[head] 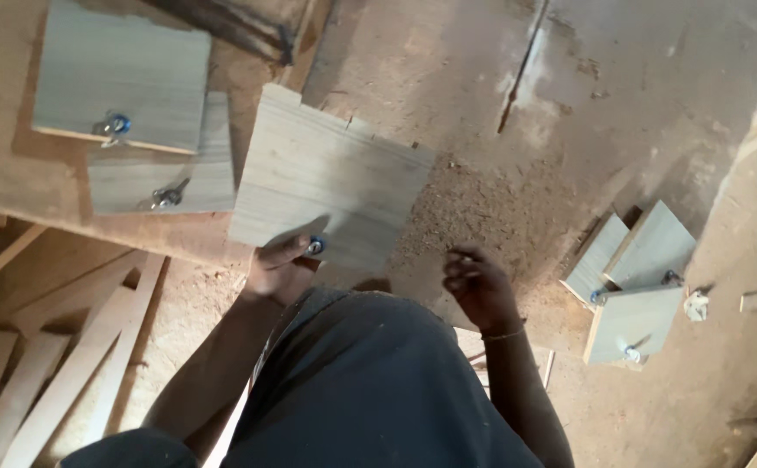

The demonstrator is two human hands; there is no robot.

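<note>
Nearest the camera is my dark shirt (370,381), filling the lower middle of the view, with both forearms reaching out from it.

At 8 o'clock, loose timber strips (58,364) lie below the bench edge. At 10 o'clock, two pale boards rest on the bench (482,69): the upper board (118,74) overlaps the lower board (157,178), and each carries a small metal fitting near its edge, the upper one with a blue part.

My left hand (276,267) grips the held board (331,178) at its near edge, just left of centre. The fingers (296,247) are clamped on it, thumb on the top face beside a blue-and-metal fitting (315,246). The board is tilted and raised off the bench, its far edge notched.

My right hand (480,286) hangs free just right of centre, touching nothing. Its fingers are curled loosely together and hold nothing. Sawdust (474,212) is spread over the bench between the held board and this hand.

At 3 o'clock, a stack of three boards (638,286) lies well apart from both hands, fittings visible at their edges.

Judgement on progress: five boards already lie fitted and set aside in two groups; the sixth, in hand, also bears its fitting. I cannot tell whether that fitting is fully fastened. No unfitted boards show.
</note>
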